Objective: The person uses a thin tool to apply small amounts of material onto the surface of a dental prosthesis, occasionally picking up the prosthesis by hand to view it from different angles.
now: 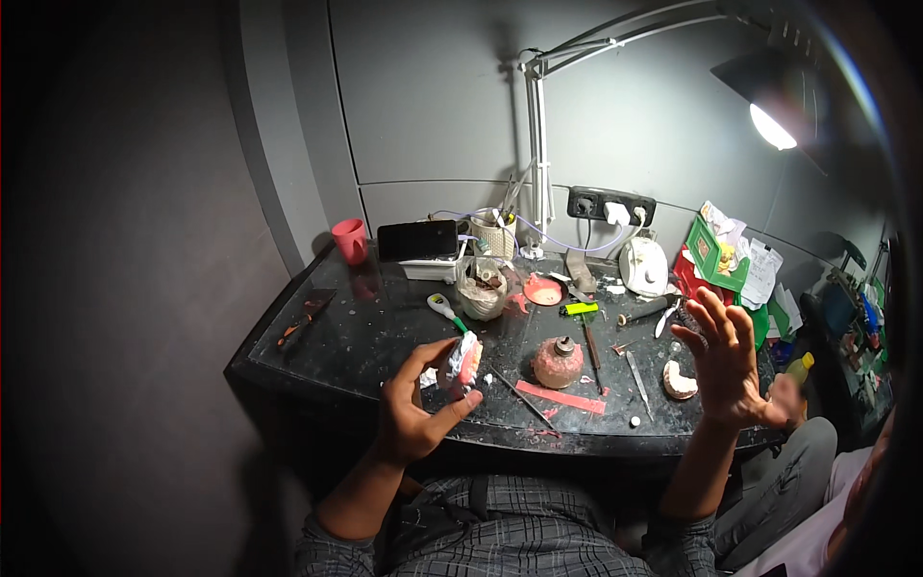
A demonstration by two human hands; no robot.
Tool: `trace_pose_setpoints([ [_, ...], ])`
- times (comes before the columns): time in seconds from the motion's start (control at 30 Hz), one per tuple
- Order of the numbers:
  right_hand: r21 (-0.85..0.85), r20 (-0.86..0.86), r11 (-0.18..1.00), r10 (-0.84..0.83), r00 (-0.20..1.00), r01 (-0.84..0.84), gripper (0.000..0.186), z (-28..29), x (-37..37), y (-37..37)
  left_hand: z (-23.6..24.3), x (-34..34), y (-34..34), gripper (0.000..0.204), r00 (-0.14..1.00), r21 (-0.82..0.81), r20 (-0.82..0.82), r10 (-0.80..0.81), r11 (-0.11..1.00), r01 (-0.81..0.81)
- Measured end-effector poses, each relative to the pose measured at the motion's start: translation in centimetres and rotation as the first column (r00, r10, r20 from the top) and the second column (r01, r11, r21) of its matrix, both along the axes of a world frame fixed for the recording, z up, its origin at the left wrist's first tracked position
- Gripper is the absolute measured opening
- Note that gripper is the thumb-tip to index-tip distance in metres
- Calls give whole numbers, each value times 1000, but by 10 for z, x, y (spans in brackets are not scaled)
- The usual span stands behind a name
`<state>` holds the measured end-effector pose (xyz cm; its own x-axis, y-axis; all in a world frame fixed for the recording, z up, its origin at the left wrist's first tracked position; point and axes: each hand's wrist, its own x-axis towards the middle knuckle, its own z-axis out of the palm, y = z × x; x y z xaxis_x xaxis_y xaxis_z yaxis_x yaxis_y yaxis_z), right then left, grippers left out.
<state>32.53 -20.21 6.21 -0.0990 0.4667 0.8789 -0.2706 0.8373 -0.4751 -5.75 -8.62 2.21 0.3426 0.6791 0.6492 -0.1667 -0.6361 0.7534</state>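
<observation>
My left hand (409, 413) is closed around a dental model (462, 362) with pink gums, teeth and white plaster, held over the table's front part between thumb and fingers. My right hand (723, 365) is raised at the right, its fingers spread and nothing in it. Just left of that hand lies a horseshoe-shaped plaster cast (680, 381). Between my hands stands a round pink-smeared spirit burner (558, 363). A strip of pink wax (561, 397) and a thin dark tool (523, 395) lie in front of it.
A metal spatula (639, 385), green lighter (580, 309) and glass jar (483, 290) are on the black table (365, 341). Behind are a phone (418, 240), red cup (351, 241) and lamp (772, 126). A person (817, 519) sits at the right.
</observation>
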Motion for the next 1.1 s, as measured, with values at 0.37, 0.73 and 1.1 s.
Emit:
trace_pose_setpoints([
  [0.37, 4, -28, 999, 32, 999, -32, 141, -8, -10, 3, 0, 8, -13, 62, 992, 88, -31, 119, 989, -116],
  [0.73, -155, 472, 841, -398, 786, 519, 46, -22, -153, 8, 1, 30, -35, 47, 955, 178, 5, 298, 939, -294],
  [1.1, -166, 509, 431, -733, 451, 887, 50, -45, -125, 29, -16, 34, -32, 42, 943, 59, 23, 332, 941, -332],
])
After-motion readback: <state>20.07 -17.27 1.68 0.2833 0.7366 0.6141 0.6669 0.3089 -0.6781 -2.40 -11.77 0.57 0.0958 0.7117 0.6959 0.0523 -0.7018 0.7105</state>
